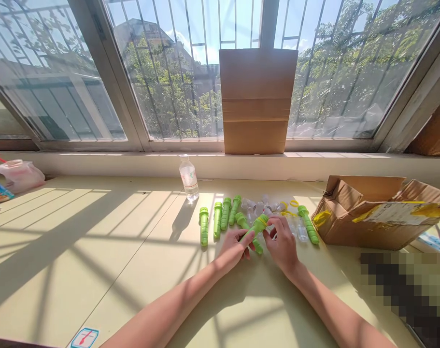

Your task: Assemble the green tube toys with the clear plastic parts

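Observation:
My left hand is closed around the lower part of a green plastic tube, which tilts up to the right. At its wider, ridged end, where a yellowish band shows, the curled fingers of my right hand press against it. Just beneath lies another green tube, partly hidden by my hands. Several more, such as the ribbed green tube, stretch out in a row to the left. One green tube lies right of my right hand, beside clear plastic cups.
Behind my hands are small clear pieces and a yellow ring. A water bottle stands back left. An open cardboard box sits at the right; a cardboard sheet leans on the window.

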`<state>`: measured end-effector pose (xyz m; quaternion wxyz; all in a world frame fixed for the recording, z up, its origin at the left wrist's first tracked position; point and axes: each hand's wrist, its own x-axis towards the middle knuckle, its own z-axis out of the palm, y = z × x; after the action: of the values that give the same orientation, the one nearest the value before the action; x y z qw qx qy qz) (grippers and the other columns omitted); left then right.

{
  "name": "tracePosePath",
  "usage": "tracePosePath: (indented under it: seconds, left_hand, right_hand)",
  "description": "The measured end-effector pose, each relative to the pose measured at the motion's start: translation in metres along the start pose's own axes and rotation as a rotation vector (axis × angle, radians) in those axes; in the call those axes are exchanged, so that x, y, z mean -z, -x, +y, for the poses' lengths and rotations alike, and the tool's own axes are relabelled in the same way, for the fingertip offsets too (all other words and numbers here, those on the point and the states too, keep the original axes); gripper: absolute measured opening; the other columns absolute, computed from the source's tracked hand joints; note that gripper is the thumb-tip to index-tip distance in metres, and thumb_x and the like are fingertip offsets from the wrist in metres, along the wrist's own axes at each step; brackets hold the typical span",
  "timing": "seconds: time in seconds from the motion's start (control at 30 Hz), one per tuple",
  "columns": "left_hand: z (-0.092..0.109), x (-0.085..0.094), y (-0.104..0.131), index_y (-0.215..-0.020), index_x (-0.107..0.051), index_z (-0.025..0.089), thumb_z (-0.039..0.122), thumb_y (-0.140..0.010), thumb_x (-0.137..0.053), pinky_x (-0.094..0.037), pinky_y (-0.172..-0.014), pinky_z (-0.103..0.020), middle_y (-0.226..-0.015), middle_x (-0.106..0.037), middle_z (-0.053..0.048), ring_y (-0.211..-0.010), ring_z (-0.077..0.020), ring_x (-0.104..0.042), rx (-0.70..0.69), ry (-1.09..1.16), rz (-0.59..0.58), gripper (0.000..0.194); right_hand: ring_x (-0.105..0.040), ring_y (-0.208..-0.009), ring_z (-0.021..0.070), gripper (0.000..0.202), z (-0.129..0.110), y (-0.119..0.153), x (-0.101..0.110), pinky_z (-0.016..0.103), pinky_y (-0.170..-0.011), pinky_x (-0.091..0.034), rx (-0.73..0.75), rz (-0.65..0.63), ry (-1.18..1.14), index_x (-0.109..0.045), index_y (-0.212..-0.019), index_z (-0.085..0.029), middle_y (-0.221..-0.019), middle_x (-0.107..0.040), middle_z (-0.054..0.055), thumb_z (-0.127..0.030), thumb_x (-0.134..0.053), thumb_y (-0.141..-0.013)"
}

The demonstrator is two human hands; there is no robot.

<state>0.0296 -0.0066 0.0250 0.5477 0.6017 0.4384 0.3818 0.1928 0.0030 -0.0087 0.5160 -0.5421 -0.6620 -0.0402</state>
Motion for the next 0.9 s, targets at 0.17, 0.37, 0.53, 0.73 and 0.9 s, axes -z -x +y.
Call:
tracePosePath:
  seconds: [0.17,0.37,0.53,0.73,0.9]
  left_hand:
    - [0.0024,0.0011,0.0008,-0.07,-0.063,0.016,0.062,-0.085,-0.054,-0.026,-0.037,-0.022,-0.06,-0.058,-0.001,-0.037,-0.0058,-0.038,0.007,-0.007,-0.05,0.049]
    - [0.0042,0.0023,0.0011,-0.079,-0.062,0.016,0.064,-0.084,-0.054,-0.018,-0.037,-0.022,-0.055,-0.055,0.001,-0.036,-0.005,-0.029,0.093,0.096,-0.077,0.049]
    - [0.0043,0.0025,0.0002,-0.081,-0.056,0.02,0.053,-0.079,-0.067,-0.015,-0.037,-0.023,-0.055,-0.056,0.003,-0.036,-0.0046,-0.028,0.151,0.138,-0.081,0.035]
    - [0.0056,-0.0021,0.002,-0.074,-0.05,0.02,0.039,-0.075,-0.072,-0.035,-0.044,-0.021,-0.058,-0.058,0.005,-0.045,-0.0085,-0.049,0.03,-0.062,0.125,0.029]
    - [0.0,-0.0051,0.0034,-0.072,-0.055,0.019,0.041,-0.078,-0.067,-0.041,-0.047,-0.022,-0.06,-0.057,0.005,-0.048,-0.0096,-0.053,-0.08,-0.144,0.15,0.026]
  right_hand:
    - [-0.052,-0.05,0.0086,0.01,-0.0012,0.0001,0.0003,0.026,-0.052,-0.044,0.005,0.002,-0.01,-0.049,-0.088,-0.022,-0.097,-0.06,0.003,-0.014,-0.05,-0.081]
    - [-0.052,-0.05,0.0087,0.01,-0.0047,0.0001,0.003,0.026,-0.051,-0.045,0.041,0.011,-0.045,-0.049,-0.09,-0.022,-0.097,-0.059,0.004,-0.014,-0.051,-0.084]
    - [-0.052,-0.05,0.0084,0.01,-0.0028,0.0004,0.0016,0.026,-0.052,-0.046,0.061,0.022,-0.063,-0.048,-0.089,-0.022,-0.097,-0.059,0.004,-0.014,-0.051,-0.084]
    - [-0.05,-0.048,0.0076,0.01,0.0001,0.0008,-0.002,0.025,-0.051,-0.044,0.052,0.064,-0.031,-0.047,-0.084,-0.022,-0.094,-0.06,0.003,-0.013,-0.05,-0.083]
    - [-0.052,-0.049,0.0082,0.011,-0.0013,0.0019,-0.0026,0.024,-0.049,-0.042,0.048,0.051,0.018,-0.048,-0.087,-0.021,-0.095,-0.06,0.003,-0.012,-0.05,-0.081]
